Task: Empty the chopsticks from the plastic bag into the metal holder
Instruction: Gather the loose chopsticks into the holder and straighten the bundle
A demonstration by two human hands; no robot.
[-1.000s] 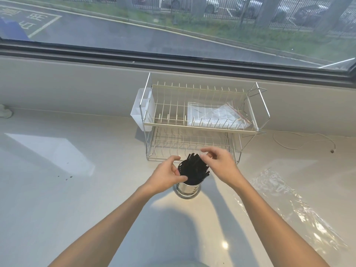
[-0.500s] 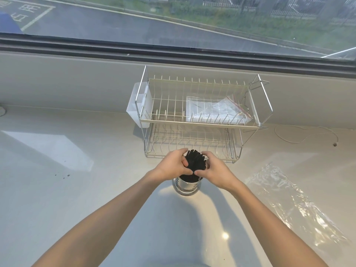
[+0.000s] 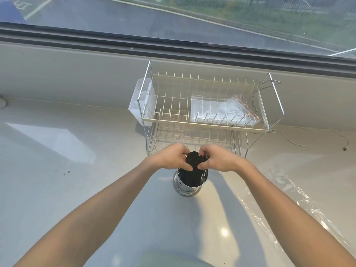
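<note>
A bundle of black chopsticks stands upright in the round metal holder on the pale counter, just in front of the dish rack. My left hand cups the bundle's top from the left. My right hand cups it from the right, so both squeeze the sticks together. A clear, crumpled plastic bag lies flat on the counter to the right of the holder.
A two-tier wire dish rack stands behind the holder, with a white plastic cup hung on its left end and clear zip bags on its top tier. A thin white cord lies at the right. A window ledge runs behind.
My hands went from hovering apart beside the fanned chopsticks to closing around them; the bundle now stands tighter and more upright. The view has tilted slightly downward.
</note>
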